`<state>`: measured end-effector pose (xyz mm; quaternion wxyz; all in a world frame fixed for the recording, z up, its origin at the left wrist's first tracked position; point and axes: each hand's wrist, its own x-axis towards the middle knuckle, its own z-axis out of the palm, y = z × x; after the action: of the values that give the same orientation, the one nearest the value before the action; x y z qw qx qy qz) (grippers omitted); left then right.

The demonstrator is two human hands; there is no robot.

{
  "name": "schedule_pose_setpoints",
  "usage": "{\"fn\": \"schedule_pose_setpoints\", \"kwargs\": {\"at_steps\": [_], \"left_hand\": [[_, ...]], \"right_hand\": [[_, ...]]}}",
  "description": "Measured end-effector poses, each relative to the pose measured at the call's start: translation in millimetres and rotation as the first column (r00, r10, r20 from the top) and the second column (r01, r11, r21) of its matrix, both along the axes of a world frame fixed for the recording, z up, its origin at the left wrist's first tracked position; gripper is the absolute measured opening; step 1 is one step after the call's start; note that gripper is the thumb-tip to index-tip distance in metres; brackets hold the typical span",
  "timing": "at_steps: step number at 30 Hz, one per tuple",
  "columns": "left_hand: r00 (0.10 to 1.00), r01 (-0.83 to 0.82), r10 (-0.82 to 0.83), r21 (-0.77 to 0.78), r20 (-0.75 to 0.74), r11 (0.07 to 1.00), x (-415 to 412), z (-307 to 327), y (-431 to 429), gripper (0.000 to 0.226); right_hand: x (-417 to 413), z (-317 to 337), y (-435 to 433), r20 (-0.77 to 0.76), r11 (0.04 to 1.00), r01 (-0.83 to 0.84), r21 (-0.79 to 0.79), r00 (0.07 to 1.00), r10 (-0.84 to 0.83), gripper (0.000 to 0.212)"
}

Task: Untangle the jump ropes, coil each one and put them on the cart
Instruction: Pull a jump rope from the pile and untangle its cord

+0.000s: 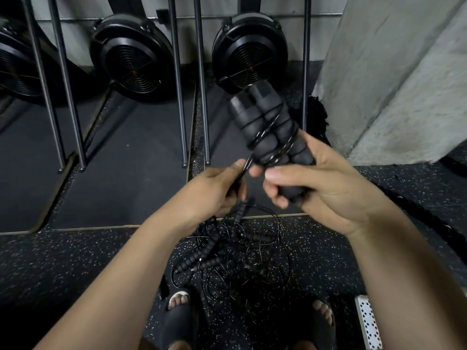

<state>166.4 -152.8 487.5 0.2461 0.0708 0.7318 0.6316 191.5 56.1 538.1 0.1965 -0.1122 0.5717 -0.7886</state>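
While a black fan housing [131, 59] stands far left against the wall, the left hand [214, 193] is curled, its thumb and fingers pinching a thin black cord [246, 164] at mid-scene. Below it, on the speckled floor near the sandalled feet, lies a tangled heap of jump ropes [235, 253]. Just right of the pinch, two foam handles [262, 120], side by side with cord wound round them, tilt away, their near ends gripped in the right hand [323, 183]. A concrete pillar [391, 72] rises far right.
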Motion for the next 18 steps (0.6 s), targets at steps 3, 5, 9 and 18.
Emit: {"fn": "schedule_pose_setpoints", "kwargs": {"at_steps": [3,5,9,18], "left_hand": [[0.999,-0.026,0.024,-0.108,-0.025,0.994,1,-1,3,0.058],[0.998,-0.031,0.024,-0.150,-0.049,0.988,1,-4,2,0.053],[0.994,0.030,-0.056,-0.255,-0.095,0.967,3,-5,-2,0.048],[0.961,-0.022,-0.050,-0.255,-0.273,0.967,2,6,-15,0.031]], "right_hand": [[-9,-9,2,0.037,0.960,0.246,0.130,0.967,-0.253,0.057],[-11,-18,5,-0.026,0.869,0.370,0.328,0.923,-0.383,0.053],[-11,-32,8,-0.163,0.660,0.428,0.618,0.890,-0.425,0.052],[-3,-38,1,0.120,0.591,-0.100,0.800,0.993,0.005,0.052]]}}
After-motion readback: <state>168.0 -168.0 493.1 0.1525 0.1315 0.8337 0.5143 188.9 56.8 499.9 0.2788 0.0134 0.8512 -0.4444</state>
